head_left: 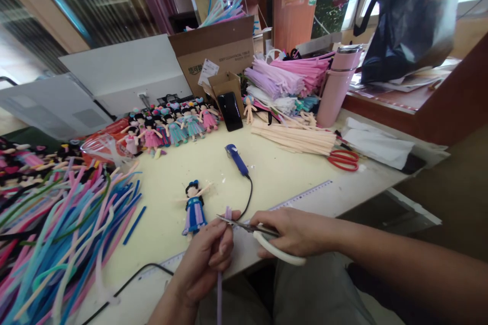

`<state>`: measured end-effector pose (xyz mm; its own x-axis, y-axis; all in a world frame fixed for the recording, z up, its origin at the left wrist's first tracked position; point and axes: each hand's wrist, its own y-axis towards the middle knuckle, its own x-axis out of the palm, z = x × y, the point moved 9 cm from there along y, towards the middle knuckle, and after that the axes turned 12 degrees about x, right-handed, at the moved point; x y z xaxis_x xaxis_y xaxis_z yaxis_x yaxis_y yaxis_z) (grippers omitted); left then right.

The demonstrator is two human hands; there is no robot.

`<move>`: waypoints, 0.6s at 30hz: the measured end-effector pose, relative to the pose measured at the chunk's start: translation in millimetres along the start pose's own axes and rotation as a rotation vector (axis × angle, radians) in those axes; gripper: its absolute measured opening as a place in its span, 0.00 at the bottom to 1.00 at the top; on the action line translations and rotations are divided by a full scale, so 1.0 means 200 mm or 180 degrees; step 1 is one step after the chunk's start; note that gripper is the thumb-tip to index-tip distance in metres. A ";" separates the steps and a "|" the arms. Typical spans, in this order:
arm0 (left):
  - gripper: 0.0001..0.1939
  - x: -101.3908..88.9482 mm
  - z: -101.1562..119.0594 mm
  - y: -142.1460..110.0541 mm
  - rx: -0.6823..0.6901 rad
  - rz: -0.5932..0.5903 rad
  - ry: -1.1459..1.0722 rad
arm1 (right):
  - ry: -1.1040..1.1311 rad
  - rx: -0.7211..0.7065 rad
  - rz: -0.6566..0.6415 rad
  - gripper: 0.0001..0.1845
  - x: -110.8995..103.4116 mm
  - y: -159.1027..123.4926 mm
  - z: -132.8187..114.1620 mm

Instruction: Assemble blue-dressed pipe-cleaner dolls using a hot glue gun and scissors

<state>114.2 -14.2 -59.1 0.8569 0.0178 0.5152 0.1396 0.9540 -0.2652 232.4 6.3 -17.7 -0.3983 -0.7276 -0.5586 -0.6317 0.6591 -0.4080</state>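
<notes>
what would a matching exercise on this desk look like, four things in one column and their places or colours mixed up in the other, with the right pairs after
Things
1. phone
2. flask
3. red scissors
4. white scissors

Place or colour
A. in the right hand
B. at the end of the beige stems
C. propped up in front of a small box
D. pink

Right pairs
1-C, 2-D, 3-B, 4-A
</notes>
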 end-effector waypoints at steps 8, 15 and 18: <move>0.12 0.01 0.01 0.00 -0.0018 -0.0018 0.0145 | 0.0179 0.0103 -0.0117 0.22 0.01 0.03 0.02; 0.12 0.00 0.00 0.00 0.0009 0.0064 0.0067 | 0.0119 0.0096 0.0015 0.22 0.00 0.02 0.01; 0.13 0.00 0.00 0.00 0.0010 0.0093 0.0067 | 0.0099 0.0103 0.0050 0.23 0.00 0.01 0.01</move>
<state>114.4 -14.2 -58.1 0.8709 0.0394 0.4900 0.1128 0.9542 -0.2772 232.8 7.8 -20.5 -0.4289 -0.7222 -0.5426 -0.6035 0.6760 -0.4228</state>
